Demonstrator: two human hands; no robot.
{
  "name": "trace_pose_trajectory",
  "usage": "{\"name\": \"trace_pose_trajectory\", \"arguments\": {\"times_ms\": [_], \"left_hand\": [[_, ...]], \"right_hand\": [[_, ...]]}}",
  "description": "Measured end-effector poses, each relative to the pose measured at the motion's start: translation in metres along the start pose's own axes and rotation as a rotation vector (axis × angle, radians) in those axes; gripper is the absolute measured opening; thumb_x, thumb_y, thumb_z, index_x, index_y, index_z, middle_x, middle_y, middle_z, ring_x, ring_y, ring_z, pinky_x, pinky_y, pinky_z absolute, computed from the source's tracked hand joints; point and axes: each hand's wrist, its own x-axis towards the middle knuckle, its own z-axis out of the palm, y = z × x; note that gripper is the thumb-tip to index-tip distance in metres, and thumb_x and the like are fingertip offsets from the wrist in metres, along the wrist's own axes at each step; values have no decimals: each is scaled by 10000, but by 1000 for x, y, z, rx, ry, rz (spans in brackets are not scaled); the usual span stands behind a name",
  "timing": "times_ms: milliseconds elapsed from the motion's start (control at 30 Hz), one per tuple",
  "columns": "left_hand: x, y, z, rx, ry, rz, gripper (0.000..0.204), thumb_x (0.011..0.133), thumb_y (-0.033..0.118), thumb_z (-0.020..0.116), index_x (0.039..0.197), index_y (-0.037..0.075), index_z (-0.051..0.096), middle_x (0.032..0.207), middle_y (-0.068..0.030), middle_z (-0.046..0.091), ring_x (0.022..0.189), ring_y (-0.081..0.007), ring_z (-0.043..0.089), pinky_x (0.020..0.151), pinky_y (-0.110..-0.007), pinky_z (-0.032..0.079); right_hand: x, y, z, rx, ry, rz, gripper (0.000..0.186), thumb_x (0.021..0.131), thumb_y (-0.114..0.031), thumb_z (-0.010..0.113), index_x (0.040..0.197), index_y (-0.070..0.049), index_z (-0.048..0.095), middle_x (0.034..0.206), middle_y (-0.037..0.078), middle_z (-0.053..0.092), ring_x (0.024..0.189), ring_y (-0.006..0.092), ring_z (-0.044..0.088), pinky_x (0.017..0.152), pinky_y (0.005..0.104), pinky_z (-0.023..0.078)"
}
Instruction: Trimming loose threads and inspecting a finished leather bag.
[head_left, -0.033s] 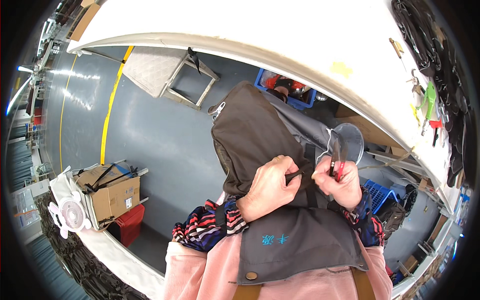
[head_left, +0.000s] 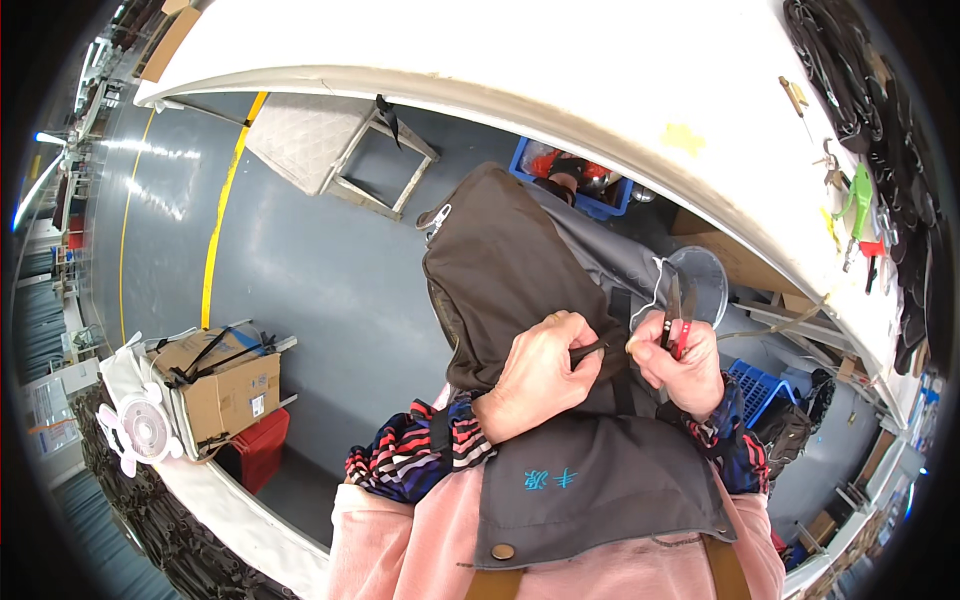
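Note:
A dark brown fabric bag [head_left: 510, 270] with a metal zip pull [head_left: 438, 222] lies across my lap. My left hand [head_left: 540, 370] rests on its near end, pinching a narrow dark strip of fabric [head_left: 588, 351] whose tip points right. Close by on the right, my right hand [head_left: 684, 372] is closed around red-handled thread snips [head_left: 682, 318], their blades pointing up and away from me. Its thumb and forefinger press together near the strip's tip; whether they hold a thread is too small to tell. A dark apron [head_left: 610, 470] covers my front.
A white worktable [head_left: 480, 50] curves across the far side, with snips, keys and dark straps [head_left: 835, 70] at right. Beneath it are a blue crate [head_left: 600, 208] and a clear plastic container [head_left: 705, 285]. A padded stool [head_left: 310, 140], cardboard box [head_left: 225, 390] and red bin [head_left: 262, 450] stand left.

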Motion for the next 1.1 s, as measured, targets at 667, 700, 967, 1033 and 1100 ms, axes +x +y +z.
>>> {"name": "trace_pose_trajectory", "arguments": {"times_ms": [667,700,967,1033,1100], "left_hand": [[6,-8,-10,-204,-168,-62,173,661,42,682,788,-20,582,686,-76,561,618,-136,539,578,-261,415],[6,-8,-11,-203,-166,-65,173,661,42,682,788,-20,582,686,-76,561,618,-136,539,578,-261,415],[11,-19,-16,-772,-376,-356,74,779,48,626,787,-23,608,676,38,556,627,-2,453,514,-184,367],[11,-22,-19,-763,-378,-370,77,778,56,633,787,-18,611,673,37,558,621,-2,453,511,-181,362],[11,-24,-20,-754,-383,-379,80,777,63,639,786,-12,614,670,35,561,615,-2,452,508,-178,356]], "right_hand": [[18,10,12,-872,-57,-567,237,664,43,595,860,-44,492,774,67,501,586,206,523,502,297,421],[20,12,11,-735,-111,-506,196,701,38,586,844,-42,479,756,57,491,567,184,507,490,281,396],[9,-4,-26,-201,21,-300,216,858,-199,518,825,12,550,685,36,509,570,111,479,513,234,391],[8,-10,-26,-740,-66,-407,207,816,-197,568,899,-7,572,723,69,543,600,164,524,555,266,424],[5,-18,-18,-885,-68,-370,222,766,-173,618,932,-30,581,721,82,542,594,199,538,548,287,432]]}}
